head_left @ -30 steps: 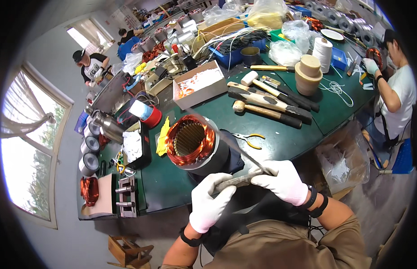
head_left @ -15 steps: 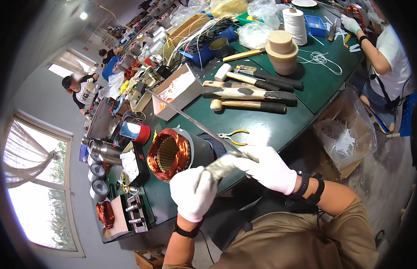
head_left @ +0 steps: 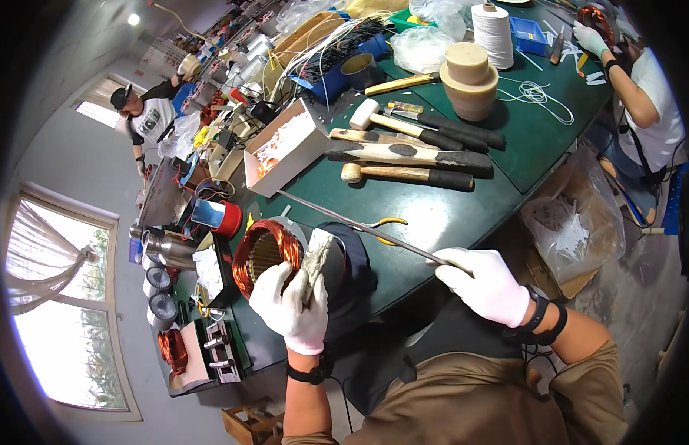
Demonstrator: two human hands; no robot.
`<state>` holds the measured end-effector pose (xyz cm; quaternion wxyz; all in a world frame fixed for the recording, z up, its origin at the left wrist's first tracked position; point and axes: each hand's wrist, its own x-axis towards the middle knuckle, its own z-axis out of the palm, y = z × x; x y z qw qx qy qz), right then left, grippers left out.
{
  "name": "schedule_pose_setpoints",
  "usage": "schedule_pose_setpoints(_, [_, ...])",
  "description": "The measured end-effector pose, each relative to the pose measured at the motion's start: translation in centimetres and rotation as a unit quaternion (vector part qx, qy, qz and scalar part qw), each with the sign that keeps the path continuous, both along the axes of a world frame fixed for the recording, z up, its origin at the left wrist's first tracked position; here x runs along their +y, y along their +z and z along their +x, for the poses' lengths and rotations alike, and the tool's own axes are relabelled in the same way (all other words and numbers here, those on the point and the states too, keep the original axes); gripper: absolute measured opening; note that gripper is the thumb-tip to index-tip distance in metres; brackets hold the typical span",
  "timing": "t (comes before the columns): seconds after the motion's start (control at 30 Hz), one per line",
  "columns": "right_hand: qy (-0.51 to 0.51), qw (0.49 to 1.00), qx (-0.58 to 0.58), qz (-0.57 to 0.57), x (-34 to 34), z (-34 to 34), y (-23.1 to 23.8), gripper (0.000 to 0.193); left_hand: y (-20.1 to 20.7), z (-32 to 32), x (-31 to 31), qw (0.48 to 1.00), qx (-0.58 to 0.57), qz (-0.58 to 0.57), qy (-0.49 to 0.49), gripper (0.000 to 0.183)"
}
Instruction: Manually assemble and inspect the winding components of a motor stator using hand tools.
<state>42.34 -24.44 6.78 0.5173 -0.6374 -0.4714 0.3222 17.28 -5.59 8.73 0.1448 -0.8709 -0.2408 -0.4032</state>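
Observation:
My left hand (head_left: pixel 291 310), in a white glove, is closed around a flat, pale grey-white piece (head_left: pixel 317 256) that looks like folded cloth or a worn slab. It stands over the near side of a motor stator (head_left: pixel 300 236), whose ring of copper windings (head_left: pixel 244 259) faces left. To the right, my gloved right hand (head_left: pixel 481 285) grips one end of a long thin metal rod (head_left: pixel 344 219). The rod slants up and leftward above the table, its far tip near the white box. Yellow-handled pliers (head_left: pixel 389 224) lie partly behind the rod.
Several hammers and mallets (head_left: pixel 411 154) lie across the green table (head_left: pixel 448 215). A white box of small pieces (head_left: pixel 300 152), a wax-coloured stepped block (head_left: pixel 469 85) and a thread spool (head_left: pixel 492 37) stand beyond. One co-worker (head_left: pixel 644 96) works at far right, another (head_left: pixel 151 111) at back left.
My hands have moved apart. The pale piece has gone left with my left hand, and my right hand has drawn the rod to the right, away from it.

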Motion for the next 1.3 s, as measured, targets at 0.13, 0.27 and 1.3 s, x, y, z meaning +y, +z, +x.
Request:
schedule_pose_setpoints(0.13, [-0.007, 0.998, -0.057, 0.036, -1.4, 1.0, 0.1, 0.022, 0.1, -1.8, 0.3, 0.998, -0.006, -0.04, -0.042, 0.038])
schedule_pose_setpoints(0.27, [-0.008, 0.998, -0.056, 0.014, -2.5, 1.3, 0.0, 0.022, 1.1, -2.1, -1.3, 1.0, 0.019, -0.021, -0.003, 0.04])
schedule_pose_setpoints(1.3, [0.018, 0.757, -0.651, -0.041, -1.7, -0.6, 14.5, 0.016, 1.6, -0.9, -0.6, 0.999, 0.019, -0.045, -0.009, 0.039])
